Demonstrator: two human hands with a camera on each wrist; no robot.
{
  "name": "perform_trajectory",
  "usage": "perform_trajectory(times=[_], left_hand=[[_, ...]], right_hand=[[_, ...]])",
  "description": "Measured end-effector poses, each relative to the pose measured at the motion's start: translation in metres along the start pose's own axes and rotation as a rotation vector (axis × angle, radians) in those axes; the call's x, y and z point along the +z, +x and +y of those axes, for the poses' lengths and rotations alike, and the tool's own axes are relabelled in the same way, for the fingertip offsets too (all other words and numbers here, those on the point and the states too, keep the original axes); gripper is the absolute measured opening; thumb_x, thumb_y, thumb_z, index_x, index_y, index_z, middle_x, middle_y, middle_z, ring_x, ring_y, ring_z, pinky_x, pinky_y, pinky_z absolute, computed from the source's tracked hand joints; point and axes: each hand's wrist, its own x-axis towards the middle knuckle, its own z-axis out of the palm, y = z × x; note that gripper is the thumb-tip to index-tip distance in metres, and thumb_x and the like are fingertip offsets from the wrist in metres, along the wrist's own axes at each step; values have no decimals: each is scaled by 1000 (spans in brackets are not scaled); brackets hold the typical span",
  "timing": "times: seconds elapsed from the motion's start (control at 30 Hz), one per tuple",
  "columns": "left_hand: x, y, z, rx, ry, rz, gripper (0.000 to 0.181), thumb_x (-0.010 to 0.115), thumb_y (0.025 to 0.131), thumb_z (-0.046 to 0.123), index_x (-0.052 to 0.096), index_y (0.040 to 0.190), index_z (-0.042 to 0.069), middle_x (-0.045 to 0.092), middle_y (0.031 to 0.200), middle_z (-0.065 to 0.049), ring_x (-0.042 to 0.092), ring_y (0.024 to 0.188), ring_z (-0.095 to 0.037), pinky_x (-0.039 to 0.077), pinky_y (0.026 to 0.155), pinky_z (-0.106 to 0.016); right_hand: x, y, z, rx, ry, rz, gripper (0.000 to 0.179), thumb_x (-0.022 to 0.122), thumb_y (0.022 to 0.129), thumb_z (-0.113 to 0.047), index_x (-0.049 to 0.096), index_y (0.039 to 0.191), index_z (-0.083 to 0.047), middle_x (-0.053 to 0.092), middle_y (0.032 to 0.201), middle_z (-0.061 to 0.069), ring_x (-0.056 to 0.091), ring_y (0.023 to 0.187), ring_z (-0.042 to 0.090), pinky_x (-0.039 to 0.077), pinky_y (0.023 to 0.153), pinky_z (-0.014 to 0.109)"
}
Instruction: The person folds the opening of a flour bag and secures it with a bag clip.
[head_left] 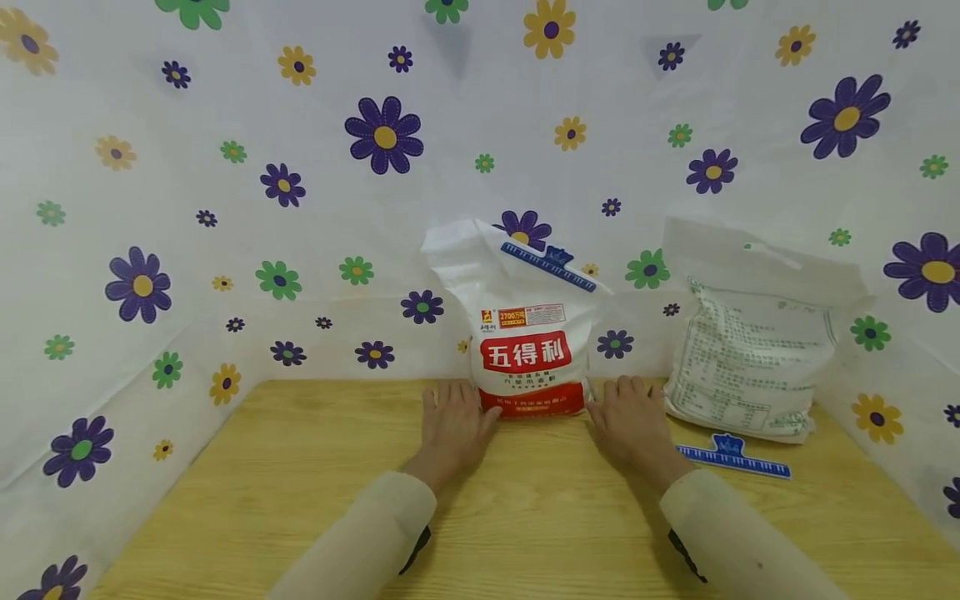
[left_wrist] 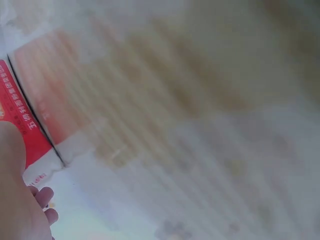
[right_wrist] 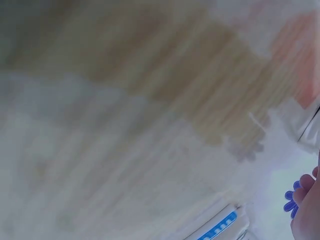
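A white flour bag [head_left: 528, 333] with a red printed label stands upright at the back of the table. Across its slanted top edge sits a blue clip [head_left: 549, 267] with a piano-key pattern. My left hand [head_left: 453, 429] lies at the bag's lower left corner, its thumb at the red band. At the lower right corner is my right hand [head_left: 632, 425], palm down with fingers pointing forward. In the left wrist view the label [left_wrist: 25, 120] shows beside the left hand [left_wrist: 20, 200]. Part of the right hand [right_wrist: 307, 212] appears at that wrist view's edge.
To the right stands a second white bag [head_left: 753, 358] with green print, its top unclipped. Another blue clip [head_left: 735, 456] lies on the wooden table [head_left: 300, 500] in front of it. Flower-patterned cloth [head_left: 300, 233] hangs behind and along both sides.
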Motion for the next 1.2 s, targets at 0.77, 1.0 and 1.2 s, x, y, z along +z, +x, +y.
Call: perform_trajectory(times=[0.77, 1.0, 1.2], left_hand=[[-22, -30, 19, 87, -259, 125, 69, 49, 97, 61, 49, 135, 4, 55, 128, -14, 47, 118, -32, 30, 101, -55], [-28, -34, 22, 89, -391, 151, 63, 51, 97, 58, 47, 132, 5, 55, 124, -14, 46, 116, -33, 31, 99, -52], [-33, -36, 21, 133, -570, 72, 65, 54, 97, 55, 41, 140, 7, 44, 143, -14, 37, 135, -35, 29, 108, -54]], right_hand=[[-4, -25, 83, -5, 135, 627, 42, 53, 92, -23, 46, 119, 8, 42, 117, 27, 34, 101, 45, 24, 77, 56], [-12, -29, 99, 96, 172, 560, 48, 51, 93, -24, 38, 128, 7, 30, 128, 31, 27, 105, 48, 19, 78, 56], [-26, -25, 109, 209, 262, 561, 64, 54, 92, -26, 33, 140, 10, 28, 137, 35, 27, 118, 53, 20, 83, 64]])
